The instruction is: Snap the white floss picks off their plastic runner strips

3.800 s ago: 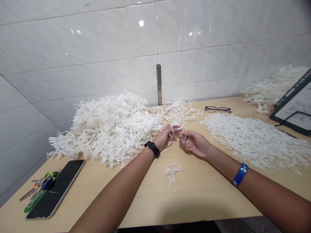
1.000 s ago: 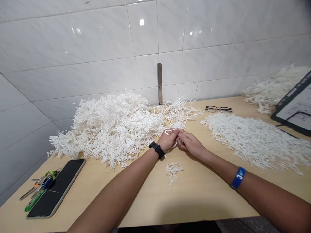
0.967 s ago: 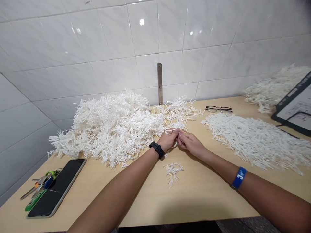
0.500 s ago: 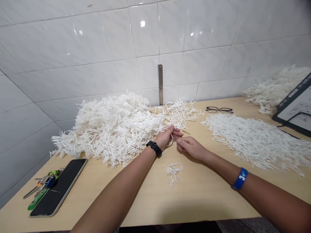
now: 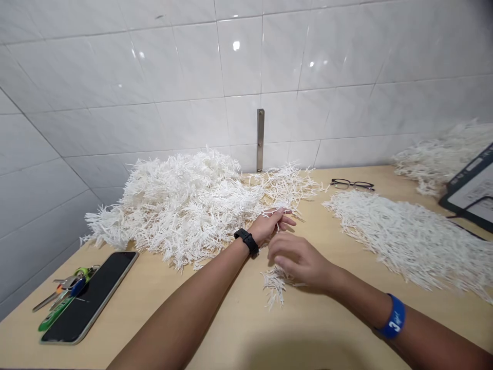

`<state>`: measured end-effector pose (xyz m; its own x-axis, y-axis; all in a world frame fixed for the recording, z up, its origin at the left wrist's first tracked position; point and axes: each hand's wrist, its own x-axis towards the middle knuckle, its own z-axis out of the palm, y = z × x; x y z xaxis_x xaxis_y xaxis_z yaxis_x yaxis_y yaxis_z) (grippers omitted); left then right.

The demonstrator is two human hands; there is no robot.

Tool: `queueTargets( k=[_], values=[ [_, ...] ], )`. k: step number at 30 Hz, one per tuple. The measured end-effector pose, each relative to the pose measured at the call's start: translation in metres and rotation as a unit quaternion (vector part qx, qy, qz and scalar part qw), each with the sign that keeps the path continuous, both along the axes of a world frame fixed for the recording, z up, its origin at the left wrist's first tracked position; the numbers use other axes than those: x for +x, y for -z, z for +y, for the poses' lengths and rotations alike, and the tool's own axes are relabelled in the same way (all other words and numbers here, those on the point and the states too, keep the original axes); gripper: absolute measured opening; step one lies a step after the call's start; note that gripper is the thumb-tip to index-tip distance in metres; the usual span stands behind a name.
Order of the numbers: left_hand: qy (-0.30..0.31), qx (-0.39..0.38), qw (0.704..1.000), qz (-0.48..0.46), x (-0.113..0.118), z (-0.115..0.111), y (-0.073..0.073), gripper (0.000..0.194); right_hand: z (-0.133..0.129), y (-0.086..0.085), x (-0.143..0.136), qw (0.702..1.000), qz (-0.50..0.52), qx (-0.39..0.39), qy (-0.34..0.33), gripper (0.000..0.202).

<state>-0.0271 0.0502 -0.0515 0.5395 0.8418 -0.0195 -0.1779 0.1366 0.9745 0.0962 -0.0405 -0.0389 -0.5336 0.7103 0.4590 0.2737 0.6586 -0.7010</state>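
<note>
My left hand [image 5: 269, 226], with a black band on its wrist, lies at the right edge of a large heap of white branching plastic strands [image 5: 185, 200]. A thin white strand is pinched at its thumb; the other fingers stretch out. Nearer to me, my right hand [image 5: 302, 257], with a blue wristband [image 5: 392, 316], is curled above a small scatter of short white pieces [image 5: 274, 288] and partly covers it. Its fingertips are bent toward the thumb, and whatever they hold, if anything, is hidden.
A looser bunch of strands [image 5: 288, 182] lies behind my left hand. Another layer of white strands [image 5: 408, 236] spreads on the right, with glasses [image 5: 352, 184] behind it. A phone [image 5: 90, 298] and keys [image 5: 63, 290] lie on the left. A dark-framed board [image 5: 472, 190] stands far right.
My right hand has moved away from the left fingers, toward me, over the small scatter of pieces. My left hand stays by the heap. The view has shifted slightly.
</note>
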Motion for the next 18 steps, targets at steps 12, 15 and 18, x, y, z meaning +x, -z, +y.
queueTargets(
  k=[12, 15, 18],
  values=[
    [0.075, 0.005, 0.997, -0.006, -0.003, 0.011, 0.005, 0.071, 0.023, 0.001, 0.02, 0.914, 0.189, -0.092, 0.347, 0.018],
    [0.078, 0.014, 0.994, 0.076, -0.005, 0.004, -0.001, 0.078, 0.029, 0.006, 0.025, 0.908, 0.22, -0.144, 0.326, 0.022],
    [0.072, 0.051, 0.981, 0.174, -0.006, -0.003, -0.005, 0.079, 0.031, 0.008, 0.025, 0.911, 0.222, -0.181, 0.298, 0.03]
  ],
)
